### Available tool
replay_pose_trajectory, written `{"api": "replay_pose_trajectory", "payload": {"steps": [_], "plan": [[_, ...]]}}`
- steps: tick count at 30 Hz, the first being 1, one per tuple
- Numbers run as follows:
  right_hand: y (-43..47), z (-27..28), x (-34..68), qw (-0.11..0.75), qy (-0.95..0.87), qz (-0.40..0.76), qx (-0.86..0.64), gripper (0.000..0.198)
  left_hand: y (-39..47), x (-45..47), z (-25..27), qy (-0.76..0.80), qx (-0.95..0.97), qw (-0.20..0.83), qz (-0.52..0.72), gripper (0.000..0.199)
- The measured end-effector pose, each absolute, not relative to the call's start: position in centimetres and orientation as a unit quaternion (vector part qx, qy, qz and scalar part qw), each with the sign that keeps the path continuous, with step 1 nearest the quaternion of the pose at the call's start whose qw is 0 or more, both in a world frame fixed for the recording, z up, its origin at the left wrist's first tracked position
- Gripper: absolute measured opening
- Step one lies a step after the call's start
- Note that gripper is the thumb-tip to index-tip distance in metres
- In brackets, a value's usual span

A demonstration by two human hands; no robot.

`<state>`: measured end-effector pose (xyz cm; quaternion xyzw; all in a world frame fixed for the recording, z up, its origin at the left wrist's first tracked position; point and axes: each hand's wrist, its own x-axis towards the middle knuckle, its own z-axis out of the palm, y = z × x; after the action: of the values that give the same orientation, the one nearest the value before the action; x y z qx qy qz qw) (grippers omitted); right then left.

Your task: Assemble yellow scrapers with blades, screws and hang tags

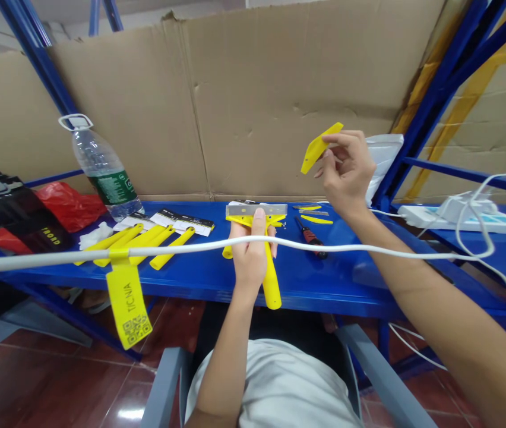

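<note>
My left hand (251,252) is closed around a yellow scraper (272,285), its thumb pressing on the flat metal blade (244,210) at the head. The scraper's handle points down toward my lap. Up and to the right, my right hand (348,166) pinches a thin yellow plate (319,145) with slanted ends and a small hole, held in the air before the cardboard. On the table below lie loose yellow plates and blades (316,219). A screwdriver (310,239) with a red and black handle rests beside them.
Several yellow-handled scrapers (168,246) with card sleeves lie at left, near a water bottle (109,169) and a red bag (70,205). A white cable (346,246) with a yellow tag (129,306) crosses in front. A power strip (497,221) lies at right; cardboard (280,77) backs the blue table (217,285).
</note>
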<state>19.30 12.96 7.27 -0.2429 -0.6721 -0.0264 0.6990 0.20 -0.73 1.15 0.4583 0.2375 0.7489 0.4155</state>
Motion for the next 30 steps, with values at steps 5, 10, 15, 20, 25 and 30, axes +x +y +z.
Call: {"api": "replay_pose_trajectory", "payload": {"steps": [5, 10, 15, 20, 25, 30], "plan": [[12.2, 7.8, 18.3, 0.718, -0.666, -0.03, -0.198, 0.02, -0.7, 0.2, 1.2, 0.243, 0.46, 0.414, 0.747, 0.048], [11.2, 8.1, 17.4, 0.699, -0.693, 0.015, -0.172, 0.02, -0.4, 0.2, 1.0, 0.257, 0.459, 0.408, 0.746, 0.049], [11.1, 8.3, 16.8, 0.676, -0.708, 0.079, -0.189, 0.04, -0.2, 0.1, 1.0, 0.273, 0.469, 0.405, 0.736, 0.048], [9.2, 8.9, 16.2, 0.561, -0.771, 0.237, -0.187, 0.047, -0.3, 0.3, 0.9, 0.294, 0.475, 0.413, 0.719, 0.047], [7.3, 8.9, 15.6, 0.475, -0.803, 0.303, -0.197, 0.046, -0.2, 0.4, 0.8, 0.296, 0.477, 0.427, 0.709, 0.047], [7.2, 8.7, 15.5, 0.431, -0.836, 0.294, -0.17, 0.033, -0.3, 0.3, 0.7, 0.287, 0.474, 0.444, 0.704, 0.042]]}}
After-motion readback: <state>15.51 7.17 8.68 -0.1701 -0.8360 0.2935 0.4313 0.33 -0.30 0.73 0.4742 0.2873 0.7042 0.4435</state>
